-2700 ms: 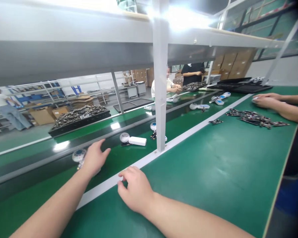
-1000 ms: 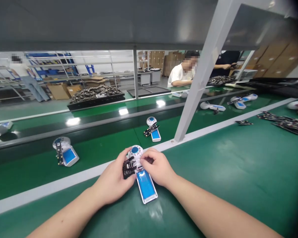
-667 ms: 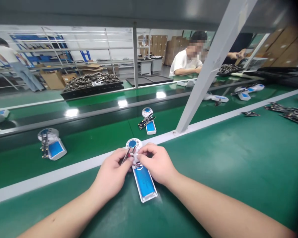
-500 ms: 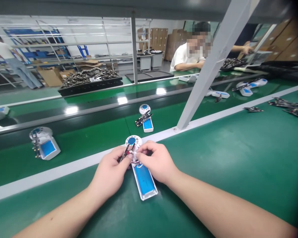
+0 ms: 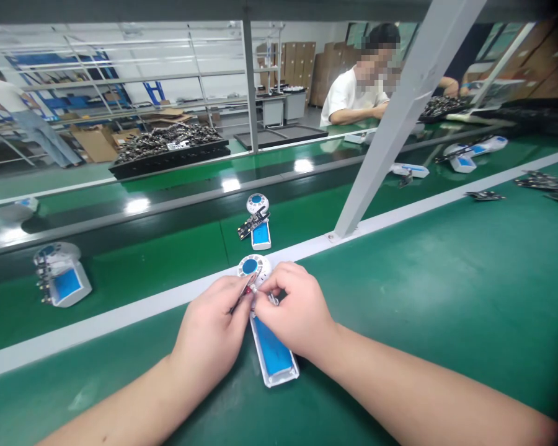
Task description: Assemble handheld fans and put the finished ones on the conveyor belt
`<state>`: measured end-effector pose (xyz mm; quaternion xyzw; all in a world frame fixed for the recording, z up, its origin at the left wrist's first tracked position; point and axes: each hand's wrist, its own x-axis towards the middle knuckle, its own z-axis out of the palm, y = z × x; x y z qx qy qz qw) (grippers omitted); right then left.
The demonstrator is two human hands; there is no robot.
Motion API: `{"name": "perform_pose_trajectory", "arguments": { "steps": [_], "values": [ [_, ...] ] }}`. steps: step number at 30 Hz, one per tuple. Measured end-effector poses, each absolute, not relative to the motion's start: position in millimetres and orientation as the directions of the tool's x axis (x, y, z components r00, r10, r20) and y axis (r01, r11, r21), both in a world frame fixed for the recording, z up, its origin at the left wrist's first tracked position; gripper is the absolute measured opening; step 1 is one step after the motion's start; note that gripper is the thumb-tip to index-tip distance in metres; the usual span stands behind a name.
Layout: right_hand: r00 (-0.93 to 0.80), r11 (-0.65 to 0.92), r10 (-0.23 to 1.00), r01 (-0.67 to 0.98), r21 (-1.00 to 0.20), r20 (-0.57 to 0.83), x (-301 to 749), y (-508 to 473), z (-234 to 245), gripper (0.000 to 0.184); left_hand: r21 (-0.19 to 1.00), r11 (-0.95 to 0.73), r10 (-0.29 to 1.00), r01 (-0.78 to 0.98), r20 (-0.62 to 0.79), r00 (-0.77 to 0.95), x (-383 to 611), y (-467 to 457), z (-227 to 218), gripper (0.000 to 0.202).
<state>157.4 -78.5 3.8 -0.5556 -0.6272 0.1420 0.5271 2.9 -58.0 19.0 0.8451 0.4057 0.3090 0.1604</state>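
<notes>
While left fingers (image 5: 242, 311) pinch circuit board (image 5: 244, 290), any print illegible.

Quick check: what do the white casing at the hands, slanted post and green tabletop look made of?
White casing: likely plastic; smooth, with a thin moulded-looking rim.
Slanted post: probably painted metal; pale grey, straight-edged, fastener heads at its foot.
Green tabletop: perhaps rubber or vinyl; satin, soft glare.

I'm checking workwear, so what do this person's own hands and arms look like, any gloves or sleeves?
The left hand and right hand wear no gloves. Both forearms are bare where they show, with no sleeve or watch visible. Rings can't be ruled out.
</notes>
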Motion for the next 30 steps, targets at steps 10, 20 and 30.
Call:
{"name": "perform_pose_trajectory", "arguments": {
  "steps": [10,20,30],
  "values": [
    [0.192,0.350,0.831,0.551,-0.758,0.523,156,-81,3,0.017,0.410,-0.706,0.706,0.578,0.470,0.529,3,-60,15,0.029],
    [0.054,0.460,0.771,0.641,-0.614,0.634,157,-81,-2,0.021,0.306,-0.764,0.638,0.568,0.490,0.594,0,-59,16,0.034],
    [0.028,0.433,0.832,0.590,-0.681,0.554,158,-78,3,0.015,0.687,-0.545,0.817,0.481,0.306,0.489,1,-52,27,0.027]
  ]
}}
